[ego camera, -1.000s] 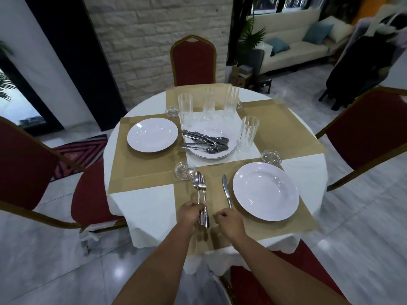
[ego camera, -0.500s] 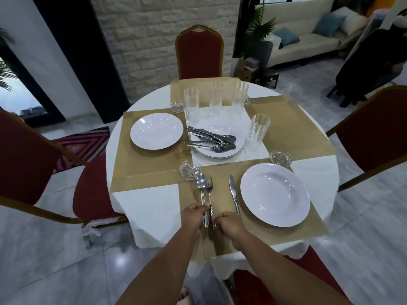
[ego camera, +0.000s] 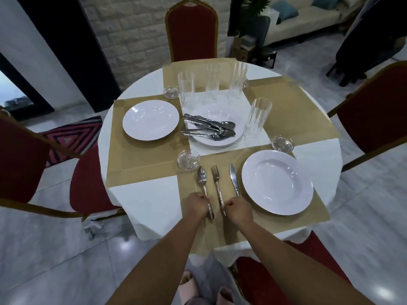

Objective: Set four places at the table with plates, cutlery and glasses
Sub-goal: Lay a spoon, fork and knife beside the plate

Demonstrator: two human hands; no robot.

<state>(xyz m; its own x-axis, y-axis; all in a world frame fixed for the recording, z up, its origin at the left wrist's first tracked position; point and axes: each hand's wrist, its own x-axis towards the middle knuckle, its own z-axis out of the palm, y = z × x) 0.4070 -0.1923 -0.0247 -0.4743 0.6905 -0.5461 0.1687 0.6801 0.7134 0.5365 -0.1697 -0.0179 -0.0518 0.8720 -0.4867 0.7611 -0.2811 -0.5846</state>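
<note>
Left hand (ego camera: 197, 205): fingers curled round the handle of the spoon (ego camera: 202, 179). Right hand (ego camera: 239, 209): fingers curled, thumb and forefinger pinching the handle end of the fork (ego camera: 216, 181). Both pieces lie flat on the near placemat (ego camera: 222, 232), left of the knife (ego camera: 234, 179), whose handle ends just at your right hand.

Judgement: you are squaring the set.
- Slide the handles; do not lift.
- Bring spoon and fork parallel to the knife, ends level, gaps even.
- Keep your right wrist off the near plate (ego camera: 277, 182), just beside the knife.
- Mind the small glass dish (ego camera: 188, 160) near the spoon's bowl.

Beyond: spare cutlery (ego camera: 209, 127) heaped on the centre plates (ego camera: 220, 143), a second plate (ego camera: 150, 120) laid left, four glasses (ego camera: 257, 117) undistributed. Two mats lack plates.
</note>
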